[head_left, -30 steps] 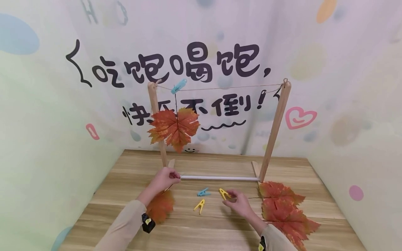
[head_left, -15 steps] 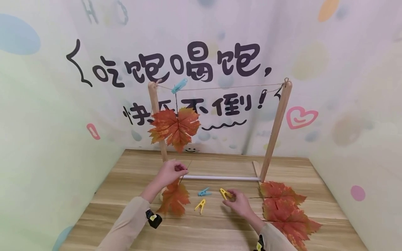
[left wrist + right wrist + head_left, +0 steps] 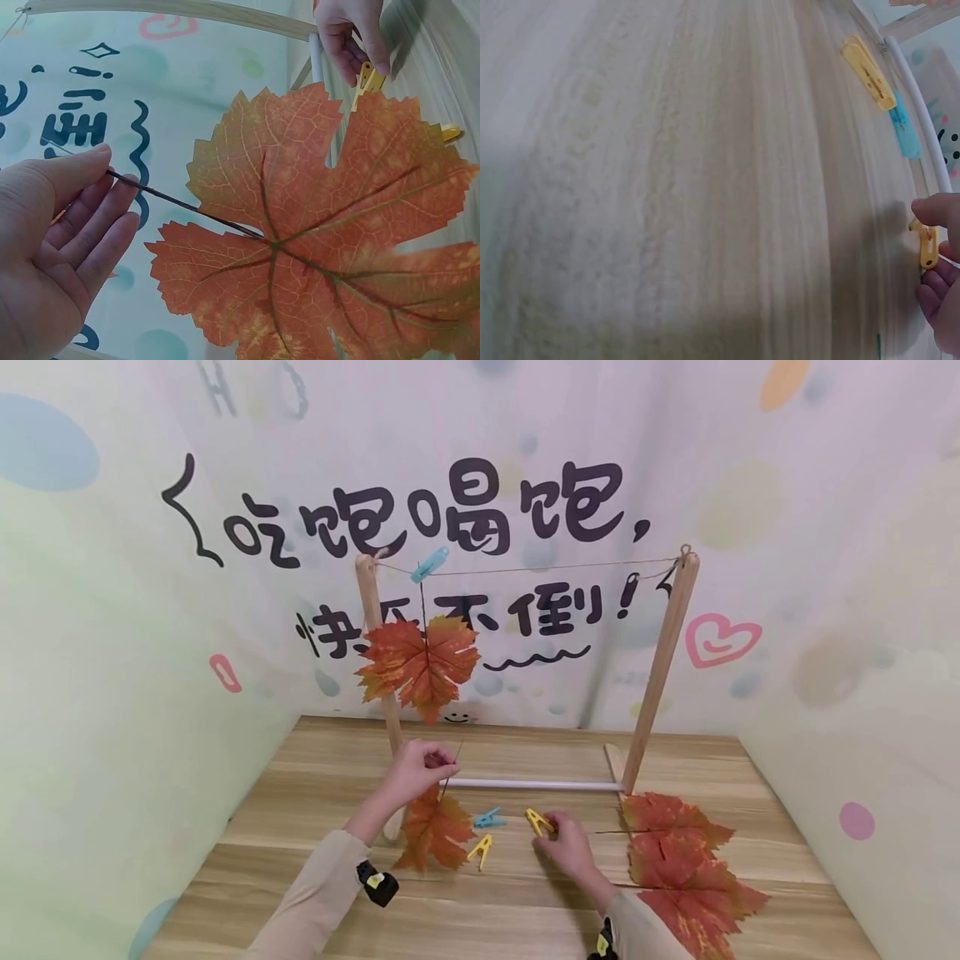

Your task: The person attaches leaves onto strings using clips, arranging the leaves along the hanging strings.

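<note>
My left hand point(image 3: 416, 772) pinches the thin dark stem of an orange-red artificial maple leaf point(image 3: 437, 833) between thumb and fingertips. The leaf hangs below the fingers and fills much of the left wrist view point(image 3: 300, 217). Low over the table, my right hand point(image 3: 573, 853) holds a yellow clothespin point(image 3: 537, 821) by thumb and fingers, also visible in the right wrist view. A blue clothespin point(image 3: 489, 817) and a second yellow clothespin point(image 3: 482, 850) lie between the hands. Above, another maple leaf point(image 3: 422, 667) hangs by its stem from a blue clothespin point(image 3: 430, 565) on the string point(image 3: 540, 568).
Two wooden posts carry the string, the left post point(image 3: 370, 597) and the right post point(image 3: 662, 681). A white rod point(image 3: 532, 786) joins them low down. More red maple leaves point(image 3: 686, 889) lie overlapping at the table's right. A printed curtain point(image 3: 810, 568) stands behind.
My left hand has moved slightly right and up, bringing the pinched leaf from beside the left post towards the loose clothespins. My right hand stays almost still with the yellow clothespin.
</note>
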{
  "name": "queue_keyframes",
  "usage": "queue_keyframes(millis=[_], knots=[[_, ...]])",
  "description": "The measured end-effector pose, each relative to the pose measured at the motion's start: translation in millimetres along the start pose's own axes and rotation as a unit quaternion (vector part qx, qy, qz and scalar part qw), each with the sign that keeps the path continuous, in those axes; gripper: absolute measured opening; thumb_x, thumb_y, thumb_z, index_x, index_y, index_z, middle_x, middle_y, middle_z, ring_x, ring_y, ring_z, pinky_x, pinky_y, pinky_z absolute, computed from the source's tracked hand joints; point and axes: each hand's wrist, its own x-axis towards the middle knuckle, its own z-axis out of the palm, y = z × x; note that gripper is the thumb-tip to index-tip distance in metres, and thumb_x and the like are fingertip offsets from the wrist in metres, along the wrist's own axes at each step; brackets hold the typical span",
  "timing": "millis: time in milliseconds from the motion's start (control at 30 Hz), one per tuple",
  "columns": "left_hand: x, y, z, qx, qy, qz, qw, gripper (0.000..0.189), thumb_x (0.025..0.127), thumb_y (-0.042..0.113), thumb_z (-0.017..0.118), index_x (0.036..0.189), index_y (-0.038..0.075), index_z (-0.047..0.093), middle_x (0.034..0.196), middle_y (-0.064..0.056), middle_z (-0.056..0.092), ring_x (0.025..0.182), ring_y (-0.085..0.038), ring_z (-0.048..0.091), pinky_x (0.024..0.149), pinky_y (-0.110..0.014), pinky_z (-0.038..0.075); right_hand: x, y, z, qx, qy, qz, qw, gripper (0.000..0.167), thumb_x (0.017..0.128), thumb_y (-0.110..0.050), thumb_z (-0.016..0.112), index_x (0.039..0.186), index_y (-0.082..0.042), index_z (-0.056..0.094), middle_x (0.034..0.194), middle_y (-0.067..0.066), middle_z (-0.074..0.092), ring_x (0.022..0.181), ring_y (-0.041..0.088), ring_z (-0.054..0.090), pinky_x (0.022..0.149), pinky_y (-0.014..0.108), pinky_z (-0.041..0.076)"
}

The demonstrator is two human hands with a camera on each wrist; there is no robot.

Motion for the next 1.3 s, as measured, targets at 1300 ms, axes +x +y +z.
queue_keyframes(millis=[1300], knots=[[13.6,18.9,3.1,-0.050,0.027,-0.019,0.9982,0.007,0.078,0.006,0.070,0.082,0.001,0.067,0.077,-0.007,0.066,0.067,-0.013,0.060,0.061,-0.024,0.050,-4.6,-20,-34,0.046,-0.123,-0.097,0.9866,0.021,0.070,0.001,0.070,0.090,0.005,0.064,0.083,0.009,0.062,0.074,0.020,0.057,0.059,0.021,0.047]])
